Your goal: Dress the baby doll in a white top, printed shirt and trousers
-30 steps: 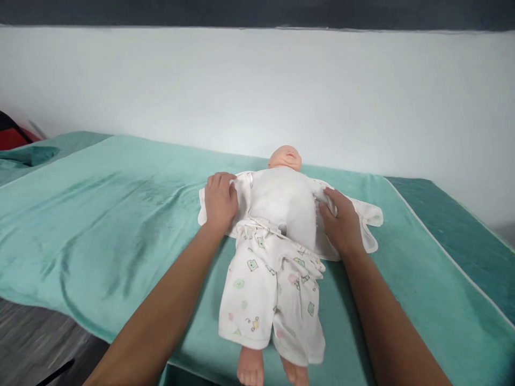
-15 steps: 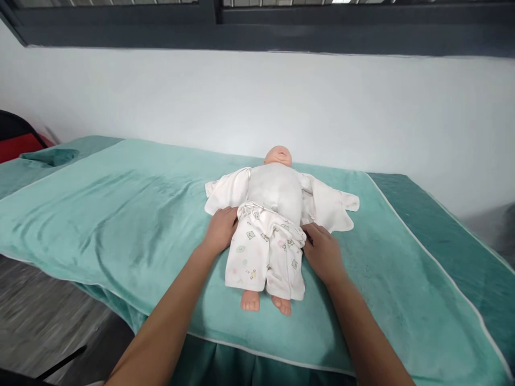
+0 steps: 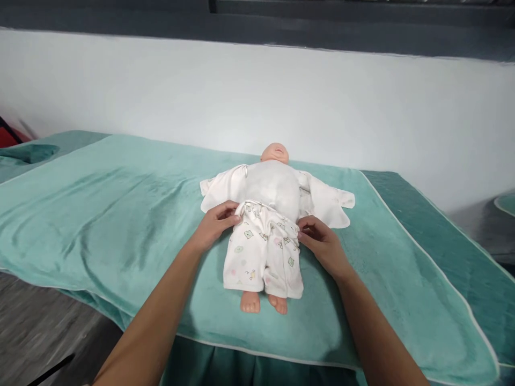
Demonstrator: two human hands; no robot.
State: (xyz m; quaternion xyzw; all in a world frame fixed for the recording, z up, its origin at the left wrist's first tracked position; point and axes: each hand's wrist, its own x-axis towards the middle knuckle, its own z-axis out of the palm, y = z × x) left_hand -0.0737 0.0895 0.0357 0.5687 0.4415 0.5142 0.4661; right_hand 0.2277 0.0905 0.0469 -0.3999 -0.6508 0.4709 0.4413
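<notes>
A baby doll (image 3: 272,182) lies on its back, its head towards the wall and its bare feet towards me. White printed trousers (image 3: 246,257) cover its legs up to the lower belly. A white jacket (image 3: 325,203) lies spread open beneath it, the sleeves out to both sides. My left hand (image 3: 219,222) pinches the trousers' waistband at the doll's left-hand side in view, thumb on top. On the opposite side, my right hand (image 3: 322,244) has thumb and fingers closed on the waistband edge. The fingertips are partly hidden by cloth.
Under the doll, a light green blanket (image 3: 132,214) covers the bed, over a darker green cover (image 3: 442,230). A white wall (image 3: 161,96) rises behind it. Something red (image 3: 6,138) stands at the far left.
Both hands have shifted from lying beside the trousers to gripping the waistband's sides, thumbs now showing on top. The camera view has tilted and turned slightly; the doll stays put.
</notes>
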